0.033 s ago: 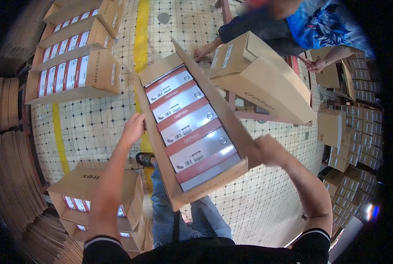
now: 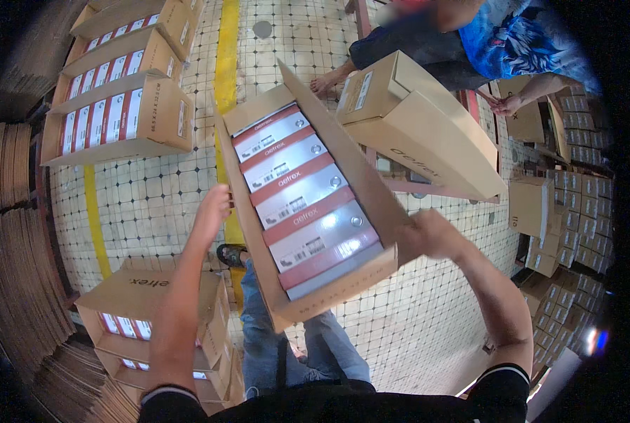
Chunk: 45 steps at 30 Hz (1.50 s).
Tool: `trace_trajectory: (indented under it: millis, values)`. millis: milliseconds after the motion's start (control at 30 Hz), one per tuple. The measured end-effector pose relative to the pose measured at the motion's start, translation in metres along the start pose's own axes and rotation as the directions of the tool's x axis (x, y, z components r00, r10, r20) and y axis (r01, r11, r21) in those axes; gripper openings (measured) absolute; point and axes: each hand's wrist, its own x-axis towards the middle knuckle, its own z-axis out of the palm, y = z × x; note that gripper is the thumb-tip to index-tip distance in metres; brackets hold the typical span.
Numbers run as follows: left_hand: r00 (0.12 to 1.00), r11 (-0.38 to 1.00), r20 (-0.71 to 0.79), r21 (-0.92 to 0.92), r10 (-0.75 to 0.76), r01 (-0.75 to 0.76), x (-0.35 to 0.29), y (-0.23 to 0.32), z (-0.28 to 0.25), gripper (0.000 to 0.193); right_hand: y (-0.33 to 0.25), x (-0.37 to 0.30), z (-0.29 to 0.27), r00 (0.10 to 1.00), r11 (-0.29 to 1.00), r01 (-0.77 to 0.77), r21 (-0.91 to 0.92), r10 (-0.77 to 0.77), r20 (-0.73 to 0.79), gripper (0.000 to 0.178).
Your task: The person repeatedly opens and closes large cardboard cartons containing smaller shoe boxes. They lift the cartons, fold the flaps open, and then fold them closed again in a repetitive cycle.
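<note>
A long open cardboard carton [image 2: 336, 285] is tilted in front of me, above my legs. Packed in it is a row of several red and silver shoe boxes [image 2: 301, 180]. My left hand [image 2: 215, 210] is closed at the carton's left side, its fingers curled against the edge and partly hidden. On the right, my right hand [image 2: 431, 236] grips the raised flap near the close corner, its thumb and fingers blurred. Both long flaps stand up.
A bigger closed carton [image 2: 413, 127] rests on a red stand at the right; a co-worker [image 2: 519, 42] sits behind it. Filled open cartons [image 2: 163, 120] line the left, more [image 2: 153, 296] at lower left. Flat cardboard stacks [image 2: 19, 268] and stacked boxes [image 2: 583, 211] flank the tiled floor.
The carton has shifted very slightly, its near end a little higher in the picture. My left hand has moved slightly, its fingers lower at the carton's side. My right hand keeps its grip.
</note>
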Motion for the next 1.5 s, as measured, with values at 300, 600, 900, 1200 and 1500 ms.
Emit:
trace_trajectory:
  millis: [300,600,900,1200,1500]
  values:
    - [0.683,0.880,-0.620,0.024,0.386,-0.475,-0.137,0.014,0.163,0.077,-0.042,0.075,-0.104,0.869,0.654,0.443,-0.613,-0.482,0.114,0.034]
    - [0.589,0.802,-0.547,0.343,0.594,-0.490,-0.020,0.158,0.097,0.067,-0.099,0.156,-0.128,0.760,0.950,0.295,0.100,-0.170,-0.627,0.068]
    - [0.522,0.779,-0.578,0.485,0.627,-0.398,0.013,0.175,0.090,0.074,-0.098,0.204,-0.138,0.635,0.946,0.321,-0.044,-0.250,-0.731,0.065]
    - [0.555,0.777,-0.544,0.429,0.629,-0.461,0.012,0.176,0.087,0.078,-0.106,0.188,-0.133,0.632,0.963,0.268,-0.039,-0.206,-0.747,0.072]
    - [0.544,0.773,-0.549,0.461,0.634,-0.435,0.010,0.177,0.087,0.076,-0.115,0.178,-0.129,0.630,0.964,0.265,-0.027,-0.195,-0.752,0.072]
